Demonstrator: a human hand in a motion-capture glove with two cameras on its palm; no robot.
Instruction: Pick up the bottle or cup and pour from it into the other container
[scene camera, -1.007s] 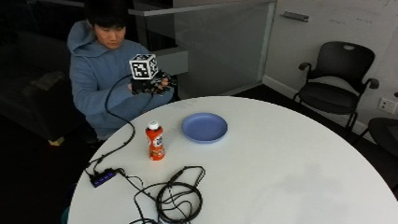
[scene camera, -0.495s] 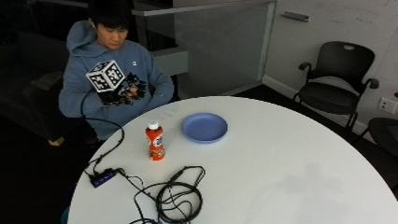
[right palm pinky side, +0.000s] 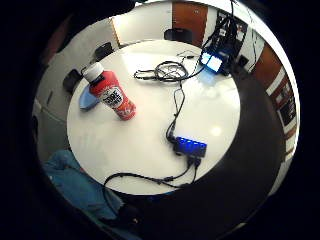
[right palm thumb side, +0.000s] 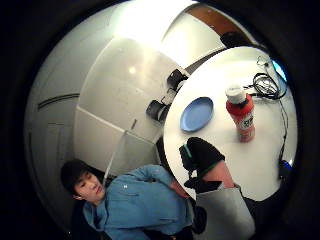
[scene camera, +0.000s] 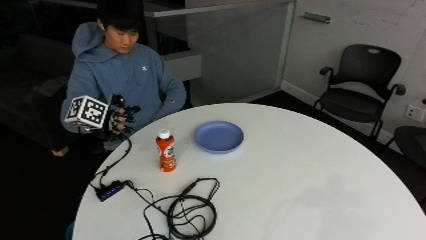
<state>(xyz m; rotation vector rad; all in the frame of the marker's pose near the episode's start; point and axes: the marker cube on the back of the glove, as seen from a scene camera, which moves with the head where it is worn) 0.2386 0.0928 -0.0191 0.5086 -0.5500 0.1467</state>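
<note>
The bottle (scene camera: 166, 151) stands upright on the white round table (scene camera: 299, 175), toward its left side and near the person's edge; it is a slim plastic bottle with a white cap, a red-orange body and a printed label. Just to its right and a little farther back lies the blue bowl (scene camera: 219, 136), shallow, round and smooth, apart from the bottle. In the thumb side palm view the bottle (right palm thumb side: 240, 119) and the bowl (right palm thumb side: 196, 113) show side by side on the glossy table top, and in the little finger side palm view the bottle (right palm pinky side: 109, 93) stands with the bowl's rim (right palm pinky side: 87, 99) showing behind it. The gloved right hand (scene camera: 118, 120) is held up in the air off the table's left edge, in front of the person's chest and well apart from the bottle; its black fingers are loosely curled and hold nothing. The forearm comes from a blue-grey hooded sweatshirt sleeve, bent at the elbow. The other hand (right palm thumb side: 200, 156) shows in the thumb side palm view at the table's edge near the person, dark-covered there, with a bare wrist and a grey sleeve below it. On the near part of the table lies a coil of black cable (scene camera: 190, 215), and to the left of it a small dark hub with blue lights (scene camera: 108, 191), joined by thin black leads.
</note>
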